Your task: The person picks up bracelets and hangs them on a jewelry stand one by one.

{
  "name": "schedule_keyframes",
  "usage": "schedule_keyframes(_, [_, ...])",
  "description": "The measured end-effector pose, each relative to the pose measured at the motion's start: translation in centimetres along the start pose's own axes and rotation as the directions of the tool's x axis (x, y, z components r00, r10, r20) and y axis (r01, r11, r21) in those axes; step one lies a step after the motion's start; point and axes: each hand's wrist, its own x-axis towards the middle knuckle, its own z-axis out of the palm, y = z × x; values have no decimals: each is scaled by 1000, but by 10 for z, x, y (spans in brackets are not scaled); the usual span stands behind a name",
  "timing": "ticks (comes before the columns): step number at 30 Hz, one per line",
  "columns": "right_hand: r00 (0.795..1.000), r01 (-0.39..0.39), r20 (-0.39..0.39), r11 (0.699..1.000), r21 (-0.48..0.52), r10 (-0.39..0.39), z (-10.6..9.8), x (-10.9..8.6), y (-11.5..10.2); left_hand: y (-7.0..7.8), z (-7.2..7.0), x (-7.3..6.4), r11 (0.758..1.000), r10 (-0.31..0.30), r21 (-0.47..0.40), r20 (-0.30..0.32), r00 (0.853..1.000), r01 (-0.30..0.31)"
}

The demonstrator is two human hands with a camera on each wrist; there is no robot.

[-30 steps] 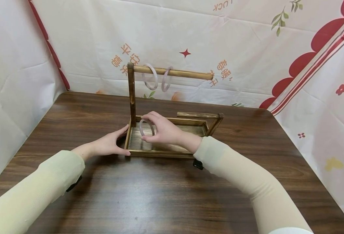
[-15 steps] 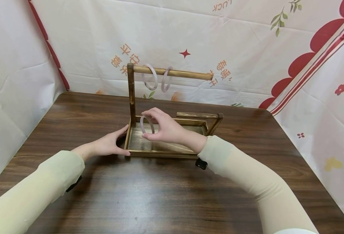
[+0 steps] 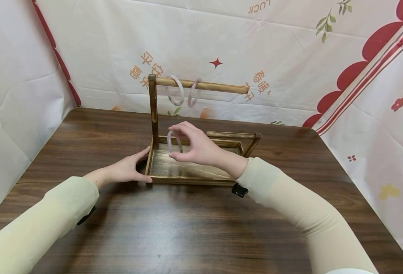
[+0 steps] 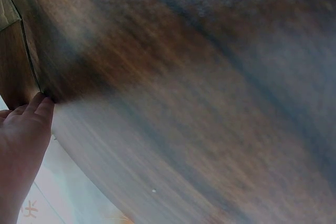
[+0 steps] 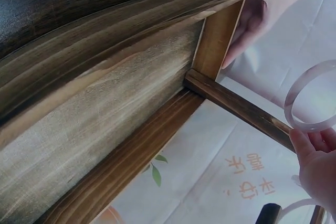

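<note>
My right hand (image 3: 203, 146) pinches a pale lilac bangle (image 3: 169, 143) between thumb and fingertips, above a wooden tray stand (image 3: 184, 181). In the right wrist view the same bangle (image 5: 290, 100) stands clear of the wood. Two more bangles, a whitish one (image 3: 182, 92) and a pinkish one (image 3: 190, 97), hang from the stand's tall bar (image 3: 222, 87). My left hand (image 3: 124, 168) rests against the tray's left end, its thumb at the front corner and its extended fingers on the outer wall. Only part of this hand (image 4: 26, 129) shows in the left wrist view.
The stand's lower bar (image 3: 230, 134) juts leftward from a short post at the tray's right end. Beneath lies a dark wood-grain table (image 3: 153, 228). A white printed cloth (image 3: 112, 45) hangs behind it. A black device (image 3: 240, 190) sits at my right cuff.
My right hand has risen slightly and drifted right, carrying the bangle with it. The left hand, the stand and the two hanging bangles have stayed in place.
</note>
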Motion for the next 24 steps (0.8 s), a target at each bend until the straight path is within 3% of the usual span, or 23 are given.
schedule_keyframes(24, [995,-2,-102,1000,31,5,-24,-9,-3,4,0,-1,1000,-19,11,5,1000,19])
